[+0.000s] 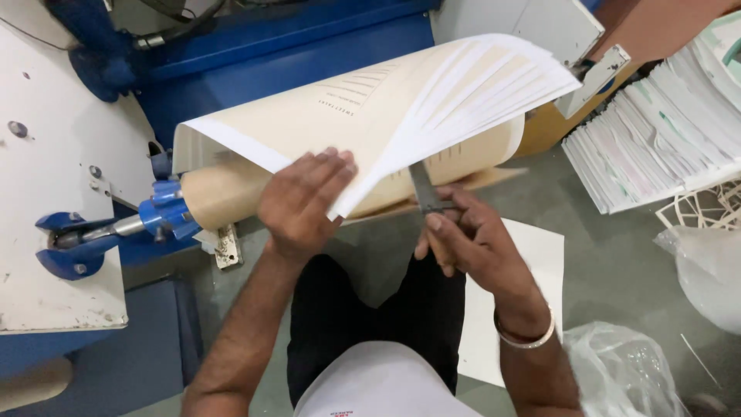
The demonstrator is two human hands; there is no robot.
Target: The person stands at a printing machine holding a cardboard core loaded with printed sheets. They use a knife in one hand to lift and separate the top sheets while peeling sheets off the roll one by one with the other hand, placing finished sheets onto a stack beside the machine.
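2 hands are on the job here. Your left hand (305,202) lies flat with fingers spread on the bundle of cream sheets (363,123), pressing it where it bends over the brown roller (224,197) of the blue and white machine (62,232). Your right hand (471,241) is closed around the handle of a knife (424,189), whose grey blade points up under the fanned white edges of the sheets. The sheets sit in front of you, curled up and over, with their free edges spread like a fan toward the upper right.

Judging from this, you look to be partway through: the bundle is held and the blade is in place at its underside, but I cannot tell how many sheets are already separated or cut. 1 loose white sheet (532,255) lies on the grey floor (617,262) below your right wrist, and a stack of printed paper (664,131) waits at the right, beside crumpled clear plastic bags (625,371).
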